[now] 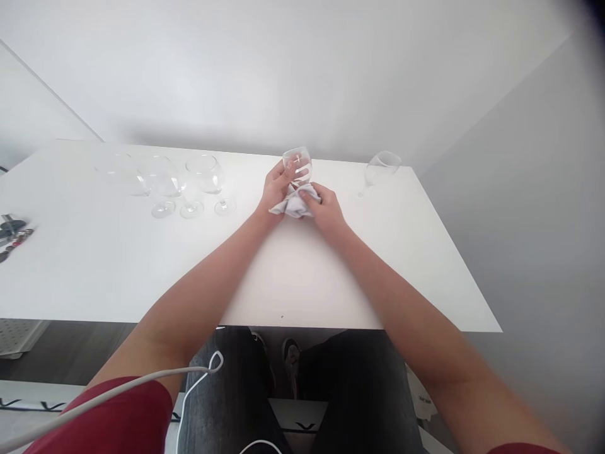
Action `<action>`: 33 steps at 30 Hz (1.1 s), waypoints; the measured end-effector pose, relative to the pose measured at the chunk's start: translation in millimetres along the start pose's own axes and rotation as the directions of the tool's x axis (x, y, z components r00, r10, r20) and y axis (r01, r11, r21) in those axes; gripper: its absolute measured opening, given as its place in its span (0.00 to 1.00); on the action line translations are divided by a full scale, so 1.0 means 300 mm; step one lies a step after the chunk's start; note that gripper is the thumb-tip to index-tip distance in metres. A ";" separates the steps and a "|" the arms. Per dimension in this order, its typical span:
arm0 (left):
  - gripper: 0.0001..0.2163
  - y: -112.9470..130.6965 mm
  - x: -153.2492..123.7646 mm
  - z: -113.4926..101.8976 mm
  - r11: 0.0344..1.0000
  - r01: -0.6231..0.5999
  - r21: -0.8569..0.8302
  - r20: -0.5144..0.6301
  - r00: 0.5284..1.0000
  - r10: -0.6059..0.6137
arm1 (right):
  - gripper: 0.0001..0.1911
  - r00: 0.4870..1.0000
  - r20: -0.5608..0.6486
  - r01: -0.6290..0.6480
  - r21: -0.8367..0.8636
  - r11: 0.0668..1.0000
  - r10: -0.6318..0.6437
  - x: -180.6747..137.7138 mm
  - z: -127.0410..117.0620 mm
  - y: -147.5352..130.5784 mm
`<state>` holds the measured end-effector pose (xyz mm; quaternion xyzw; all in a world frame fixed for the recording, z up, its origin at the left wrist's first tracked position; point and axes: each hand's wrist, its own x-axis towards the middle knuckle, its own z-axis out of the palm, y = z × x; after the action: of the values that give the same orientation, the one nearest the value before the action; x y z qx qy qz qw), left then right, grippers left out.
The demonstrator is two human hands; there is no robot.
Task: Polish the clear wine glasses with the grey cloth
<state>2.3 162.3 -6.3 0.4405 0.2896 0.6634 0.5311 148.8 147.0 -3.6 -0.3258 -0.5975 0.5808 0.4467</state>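
Note:
Near the back of the white table, my left hand (280, 179) is closed around the bowl of a clear wine glass (302, 165); its fingers show through the glass. The glass is tilted, with its rim pointing up and away from me. A crumpled white cloth (295, 203) wraps the lower part of the glass, so its stem and foot are hidden. My right hand (325, 203) pinches this cloth from the right, thumb on top.
Three clear wine glasses, one of them this stemmed glass (208, 176), stand at the left on the table (293, 277). Another wine glass (380, 169) is at the back right. Small dark objects (13, 233) lie at the far left. A white cable (142, 378) crosses my lap.

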 end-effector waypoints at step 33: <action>0.17 0.005 0.016 -0.049 0.991 -0.086 -0.104 -0.245 0.968 0.059 | 0.25 0.877 -0.460 0.141 -0.027 0.990 -0.138 0.015 -0.037 0.017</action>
<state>-11.7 167.7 -10.1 0.3361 0.2973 0.7463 0.4916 156.5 156.1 -8.6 -0.4087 -0.4944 0.4553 0.6174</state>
